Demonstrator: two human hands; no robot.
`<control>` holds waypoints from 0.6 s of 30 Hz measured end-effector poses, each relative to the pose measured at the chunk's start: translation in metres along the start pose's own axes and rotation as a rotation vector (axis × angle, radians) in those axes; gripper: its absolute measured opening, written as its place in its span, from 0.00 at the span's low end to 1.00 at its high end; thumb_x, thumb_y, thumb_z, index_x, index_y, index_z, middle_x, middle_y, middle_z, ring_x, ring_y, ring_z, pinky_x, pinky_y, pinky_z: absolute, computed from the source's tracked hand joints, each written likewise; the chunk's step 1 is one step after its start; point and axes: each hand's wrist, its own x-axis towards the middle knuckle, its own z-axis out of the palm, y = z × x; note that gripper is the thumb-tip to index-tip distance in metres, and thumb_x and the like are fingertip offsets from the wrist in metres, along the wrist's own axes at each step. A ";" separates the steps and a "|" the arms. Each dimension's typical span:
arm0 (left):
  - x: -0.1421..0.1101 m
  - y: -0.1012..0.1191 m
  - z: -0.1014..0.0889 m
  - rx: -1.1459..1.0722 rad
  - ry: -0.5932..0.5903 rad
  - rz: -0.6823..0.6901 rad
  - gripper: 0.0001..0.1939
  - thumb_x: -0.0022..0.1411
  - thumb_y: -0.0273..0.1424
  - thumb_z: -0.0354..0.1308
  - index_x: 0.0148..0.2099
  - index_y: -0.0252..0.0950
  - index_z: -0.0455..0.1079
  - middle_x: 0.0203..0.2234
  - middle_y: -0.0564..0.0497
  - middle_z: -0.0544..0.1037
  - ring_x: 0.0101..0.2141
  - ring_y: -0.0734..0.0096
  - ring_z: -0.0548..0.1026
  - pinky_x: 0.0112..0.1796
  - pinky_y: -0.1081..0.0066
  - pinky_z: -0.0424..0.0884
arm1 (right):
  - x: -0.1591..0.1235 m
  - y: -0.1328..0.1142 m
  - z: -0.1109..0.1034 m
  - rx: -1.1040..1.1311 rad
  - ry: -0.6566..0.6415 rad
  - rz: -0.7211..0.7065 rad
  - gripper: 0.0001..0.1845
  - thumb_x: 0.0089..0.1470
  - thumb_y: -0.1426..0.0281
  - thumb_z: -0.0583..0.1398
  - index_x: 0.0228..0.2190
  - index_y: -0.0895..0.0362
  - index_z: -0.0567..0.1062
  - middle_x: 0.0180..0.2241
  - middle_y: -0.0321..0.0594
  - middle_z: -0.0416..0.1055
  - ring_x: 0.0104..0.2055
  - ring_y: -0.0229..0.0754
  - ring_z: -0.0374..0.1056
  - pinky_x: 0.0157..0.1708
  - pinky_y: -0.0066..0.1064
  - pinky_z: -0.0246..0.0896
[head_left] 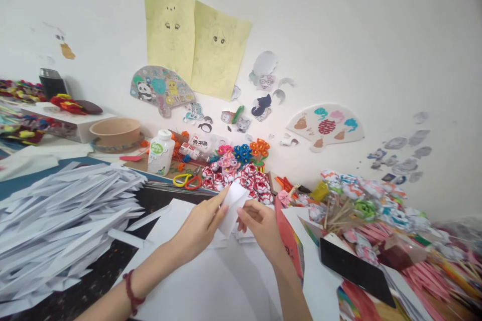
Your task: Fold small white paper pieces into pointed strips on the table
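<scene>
My left hand (206,219) grips a small folded piece of white paper (234,203), thumb in front and fingers behind it. On the paper's right edge, my right hand (259,220) has its fingers curled, thumb and fingertips close together at the sheet. Whether the right fingers pinch the paper or only touch it is hard to see. Beneath both hands lie large white sheets (203,281). A big heap of folded white paper strips (64,225) spreads to the left of my left arm.
Yellow-and-red scissors (187,181), a white bottle (160,153) and red-and-white paper flowers (259,180) stand behind the hands. A tan bowl (115,133) sits back left. At right lie a black phone (356,271), wooden sticks (335,213) and more paper flowers (391,213). Behind rises a wall with drawings.
</scene>
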 end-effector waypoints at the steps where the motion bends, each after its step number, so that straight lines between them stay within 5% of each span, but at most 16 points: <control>1: 0.000 -0.001 0.000 0.001 0.004 0.005 0.26 0.67 0.38 0.39 0.65 0.39 0.48 0.43 0.46 0.75 0.39 0.62 0.73 0.41 0.68 0.66 | 0.000 -0.001 0.000 0.016 -0.009 -0.002 0.10 0.52 0.63 0.60 0.30 0.58 0.73 0.23 0.36 0.69 0.21 0.35 0.65 0.22 0.27 0.60; 5: 0.000 0.000 -0.001 -0.033 0.008 0.030 0.25 0.68 0.38 0.37 0.64 0.40 0.49 0.48 0.46 0.73 0.43 0.63 0.72 0.43 0.69 0.65 | -0.001 -0.003 -0.002 0.068 -0.020 0.005 0.11 0.53 0.62 0.59 0.33 0.59 0.73 0.24 0.38 0.70 0.22 0.36 0.65 0.23 0.28 0.61; 13: 0.000 0.002 -0.002 0.089 0.072 0.063 0.23 0.68 0.36 0.38 0.63 0.41 0.54 0.49 0.47 0.73 0.34 0.66 0.73 0.39 0.69 0.64 | -0.002 -0.004 -0.001 0.055 -0.041 0.042 0.13 0.52 0.60 0.59 0.32 0.58 0.73 0.24 0.38 0.70 0.22 0.37 0.65 0.23 0.28 0.61; 18: 0.000 0.002 -0.002 0.118 0.081 0.096 0.23 0.68 0.36 0.39 0.63 0.40 0.54 0.52 0.46 0.70 0.40 0.64 0.72 0.41 0.69 0.62 | -0.002 -0.006 -0.001 0.074 -0.052 0.042 0.12 0.52 0.62 0.59 0.32 0.59 0.73 0.23 0.38 0.70 0.22 0.36 0.65 0.23 0.28 0.61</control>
